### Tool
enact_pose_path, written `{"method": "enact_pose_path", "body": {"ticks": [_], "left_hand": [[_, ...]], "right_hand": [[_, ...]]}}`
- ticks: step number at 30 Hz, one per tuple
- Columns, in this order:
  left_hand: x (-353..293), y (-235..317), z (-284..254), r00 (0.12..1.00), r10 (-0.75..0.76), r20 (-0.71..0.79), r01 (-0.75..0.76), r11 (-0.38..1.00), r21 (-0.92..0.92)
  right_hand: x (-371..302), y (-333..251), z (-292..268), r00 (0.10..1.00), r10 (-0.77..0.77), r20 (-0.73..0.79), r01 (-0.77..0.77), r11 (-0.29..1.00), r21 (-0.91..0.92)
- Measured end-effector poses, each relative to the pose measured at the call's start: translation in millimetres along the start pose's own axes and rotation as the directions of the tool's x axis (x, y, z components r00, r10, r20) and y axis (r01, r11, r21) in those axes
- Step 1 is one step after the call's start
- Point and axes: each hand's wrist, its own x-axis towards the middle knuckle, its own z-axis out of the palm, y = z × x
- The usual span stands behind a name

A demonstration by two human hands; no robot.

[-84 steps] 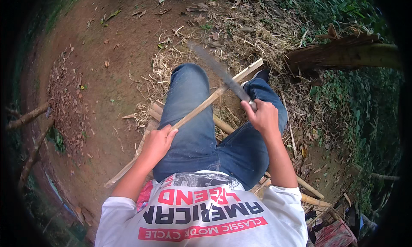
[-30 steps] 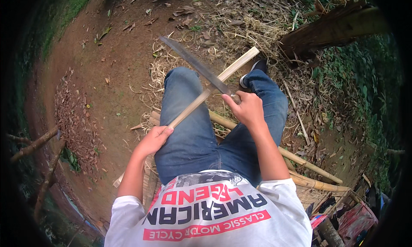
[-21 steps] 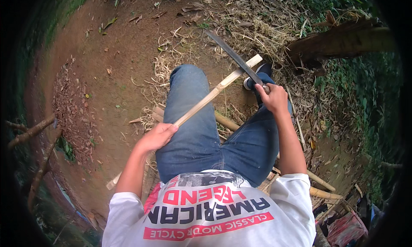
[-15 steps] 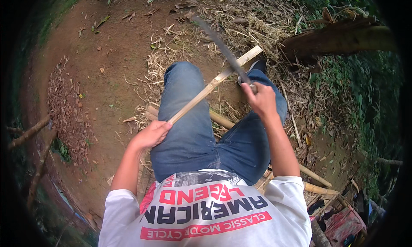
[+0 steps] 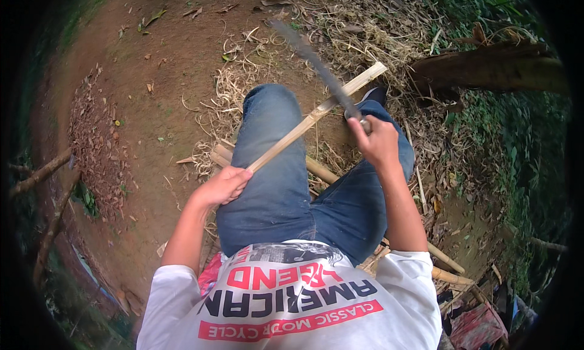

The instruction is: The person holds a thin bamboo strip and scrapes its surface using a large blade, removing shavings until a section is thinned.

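My left hand [image 5: 225,184] is closed around the near end of a pale split bamboo strip [image 5: 286,141]. The strip slants across my left thigh, its far end up and to the right over the ground. In my right hand [image 5: 376,140] is the handle of a machete [image 5: 316,63], fingers wrapped round it. Its long dark blade crosses over the strip beyond my knees and points up and left; the blade is somewhat blurred. Whether the edge touches the strip I cannot tell.
Curly bamboo shavings [image 5: 228,103] and dry leaves litter the brown soil ahead. A thick log [image 5: 486,67] lies at the far right. Bamboo poles [image 5: 319,169] pass beneath my legs. Sticks [image 5: 42,175] stand at the left, and a red cloth [image 5: 477,325] lies at the lower right.
Both hands keep their grips. The view has shifted slightly, so most things sit a little further right. Blade and strip hold nearly the same crossing.
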Motion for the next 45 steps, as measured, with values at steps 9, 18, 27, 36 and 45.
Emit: {"method": "enact_pose_path", "body": {"ticks": [9, 18, 27, 36, 45], "left_hand": [[-1, 11, 7, 0.999, -0.027, -0.046, 0.03, 0.996, 0.078], [-4, 6, 10, 0.997, 0.023, -0.077, -0.016, 0.996, 0.086], [-6, 5, 28, 0.877, 0.406, -0.258, -0.219, 0.814, 0.538], [-34, 23, 44, 0.783, 0.39, -0.485, 0.201, 0.579, 0.79], [-25, -14, 42, 0.605, 0.646, -0.465, 0.194, 0.447, 0.873]], "right_hand": [[18, 44, -5, 0.976, 0.212, -0.046, -0.212, 0.977, 0.0], [33, 97, -21, 0.892, 0.432, -0.136, -0.429, 0.902, 0.049], [-53, 131, -25, 0.878, 0.474, -0.062, -0.398, 0.797, 0.454], [-54, 14, -9, 0.907, 0.225, 0.357, -0.421, 0.505, 0.753], [-27, 39, -10, 0.917, 0.23, 0.325, -0.394, 0.403, 0.826]]}}
